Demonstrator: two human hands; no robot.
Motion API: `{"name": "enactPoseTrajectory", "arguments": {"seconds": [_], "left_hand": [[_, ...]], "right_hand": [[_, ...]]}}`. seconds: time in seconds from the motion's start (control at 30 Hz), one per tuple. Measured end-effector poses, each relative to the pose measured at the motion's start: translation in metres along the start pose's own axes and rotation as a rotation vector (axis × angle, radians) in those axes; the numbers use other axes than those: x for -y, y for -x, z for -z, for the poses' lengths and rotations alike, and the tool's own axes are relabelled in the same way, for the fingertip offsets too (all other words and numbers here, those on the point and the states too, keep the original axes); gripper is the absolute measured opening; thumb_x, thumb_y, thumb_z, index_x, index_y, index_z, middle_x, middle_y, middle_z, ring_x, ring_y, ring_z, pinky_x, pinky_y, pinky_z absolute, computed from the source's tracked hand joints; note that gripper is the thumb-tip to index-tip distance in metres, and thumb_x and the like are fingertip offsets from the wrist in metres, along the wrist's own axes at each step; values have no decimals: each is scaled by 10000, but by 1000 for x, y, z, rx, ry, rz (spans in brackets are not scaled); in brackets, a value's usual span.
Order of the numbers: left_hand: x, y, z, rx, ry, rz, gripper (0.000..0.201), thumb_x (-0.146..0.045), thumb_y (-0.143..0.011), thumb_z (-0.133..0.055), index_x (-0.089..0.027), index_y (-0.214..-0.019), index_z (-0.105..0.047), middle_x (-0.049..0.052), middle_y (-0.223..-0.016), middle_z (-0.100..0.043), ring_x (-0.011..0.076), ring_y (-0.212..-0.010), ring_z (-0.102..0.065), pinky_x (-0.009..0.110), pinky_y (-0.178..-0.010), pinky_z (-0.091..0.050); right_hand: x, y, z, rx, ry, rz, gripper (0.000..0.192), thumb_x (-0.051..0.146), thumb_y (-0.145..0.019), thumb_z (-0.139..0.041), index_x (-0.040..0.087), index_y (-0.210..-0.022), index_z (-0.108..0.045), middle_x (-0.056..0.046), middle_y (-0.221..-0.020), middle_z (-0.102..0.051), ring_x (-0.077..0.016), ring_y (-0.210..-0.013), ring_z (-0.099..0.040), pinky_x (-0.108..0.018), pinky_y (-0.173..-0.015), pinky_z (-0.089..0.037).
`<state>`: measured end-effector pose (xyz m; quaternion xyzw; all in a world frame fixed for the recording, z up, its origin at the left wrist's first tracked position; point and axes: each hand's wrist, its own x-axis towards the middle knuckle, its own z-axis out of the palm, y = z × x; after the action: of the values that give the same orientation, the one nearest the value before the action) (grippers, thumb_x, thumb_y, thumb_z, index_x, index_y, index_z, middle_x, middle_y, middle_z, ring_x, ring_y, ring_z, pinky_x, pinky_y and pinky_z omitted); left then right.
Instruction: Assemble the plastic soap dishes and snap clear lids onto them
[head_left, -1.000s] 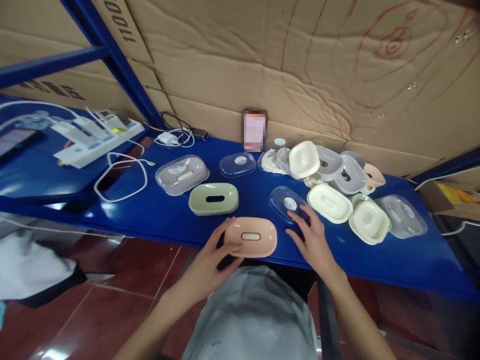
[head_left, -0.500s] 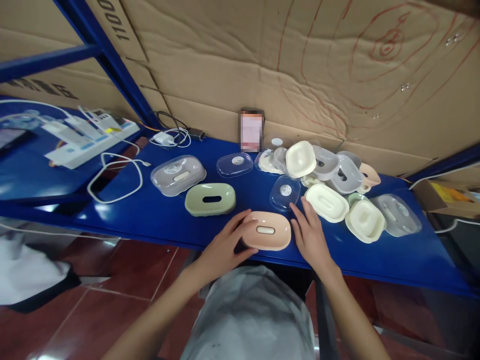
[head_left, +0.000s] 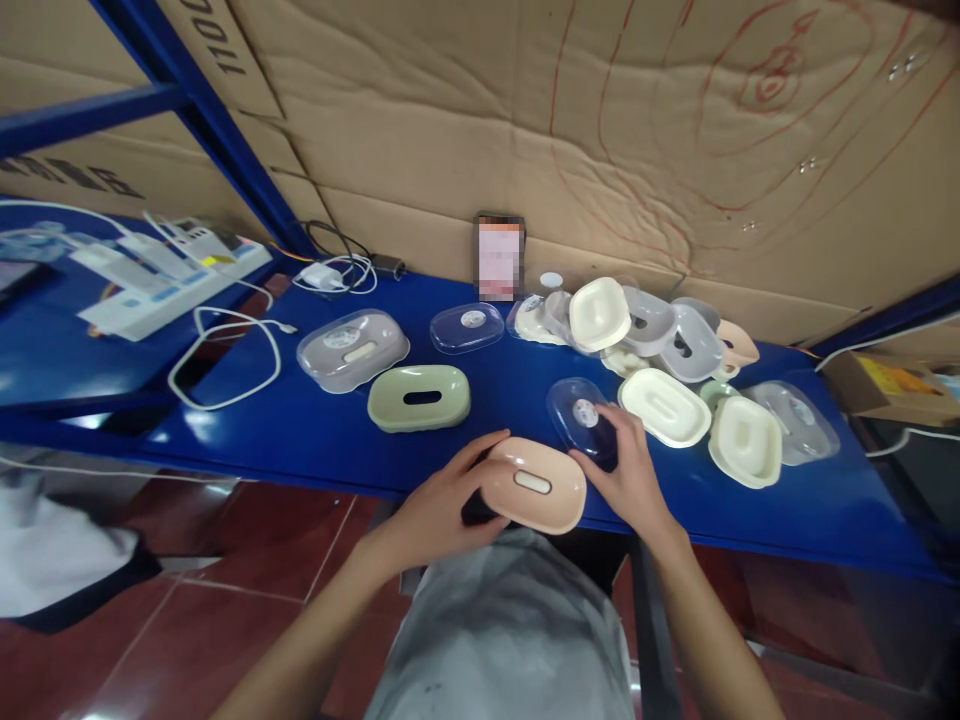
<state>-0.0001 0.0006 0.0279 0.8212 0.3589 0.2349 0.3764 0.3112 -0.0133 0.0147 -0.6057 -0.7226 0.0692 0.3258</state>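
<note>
The left hand (head_left: 442, 505) grips the left end of a pink soap dish (head_left: 534, 483) at the front edge of the blue desk (head_left: 300, 435), fingers curled round its rim with the thumb on top. The dish lies with its slotted face up, partly over the desk's edge. The right hand (head_left: 628, 480) holds a clear lid (head_left: 581, 415) just beside the dish on its right, the fingers closed on the lid's near end; the lid carries a round white sticker and sits tilted against the desk.

Behind the pink dish lies a green soap dish (head_left: 418, 397), slot up, and further back a grey dish under a clear cover (head_left: 352, 347). Another clear lid (head_left: 466, 327) rests near the cardboard wall (head_left: 525, 120). To the right is a heap of cream, grey and pink dish parts (head_left: 660, 335), with a cream tray (head_left: 664, 406) and a second cream piece (head_left: 745, 441) nearest the right hand. A phone (head_left: 499, 256) leans upright against the cardboard. At far left a white cable (head_left: 225, 350) loops over the desk beside a white power strip (head_left: 172, 275)
</note>
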Motion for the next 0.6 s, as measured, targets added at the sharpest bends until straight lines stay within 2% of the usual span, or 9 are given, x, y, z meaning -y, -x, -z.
{"name": "enactPoseTrajectory", "arguments": {"seconds": [0.1,0.23,0.3,0.43,0.53,0.6], "left_hand": [[2,-2,2,-18,55,-12,738,-218,-889,-783,-321,-1545,-460,120,-1711,-412,329,-1550,-485,538,-1260,-467],[2,-4,1,-34,40,2,671,-267,-932,-774,-344,-1535,-490,96,-1674,-476,313,-1521,-526,527,-1246,-484],[2,-4,-3,-59,19,29,697,-310,-935,-790,-348,-1553,-471,86,-1662,-493,308,-1512,-535,523,-1248,-484],[5,-5,-10,-113,6,68,835,-370,-931,-815,-325,-1633,-365,107,-1655,-502,319,-1526,-513,546,-1273,-450],[8,-4,-9,-93,-14,38,738,-356,-962,-784,-332,-1611,-432,100,-1714,-417,313,-1572,-454,516,-1283,-440],[10,-4,-8,-88,-25,26,674,-362,-971,-774,-340,-1579,-485,92,-1723,-400,312,-1577,-448,511,-1282,-441]], "right_hand": [[0,3,9,43,-173,93,559,426,-1032,-663,309,-1544,-473,-137,-1515,-578,-349,-1543,-459,-604,-1223,-464],[2,9,17,65,-258,106,502,362,-1069,-589,310,-1557,-488,-136,-1552,-556,-340,-1532,-481,-599,-1223,-472],[5,15,17,111,-267,158,487,349,-1077,-568,306,-1558,-504,-135,-1551,-548,-338,-1550,-459,-585,-1226,-477],[18,28,12,231,-237,364,509,292,-1072,-557,287,-1577,-496,-120,-1572,-555,-336,-1602,-384,-625,-1280,-405],[26,32,7,293,-124,446,522,231,-1085,-493,278,-1604,-464,-93,-1626,-545,-310,-1612,-377,-666,-1323,-311],[28,32,5,304,-58,469,535,237,-1092,-476,273,-1625,-443,-87,-1640,-541,-303,-1613,-380,-662,-1326,-316]]}}
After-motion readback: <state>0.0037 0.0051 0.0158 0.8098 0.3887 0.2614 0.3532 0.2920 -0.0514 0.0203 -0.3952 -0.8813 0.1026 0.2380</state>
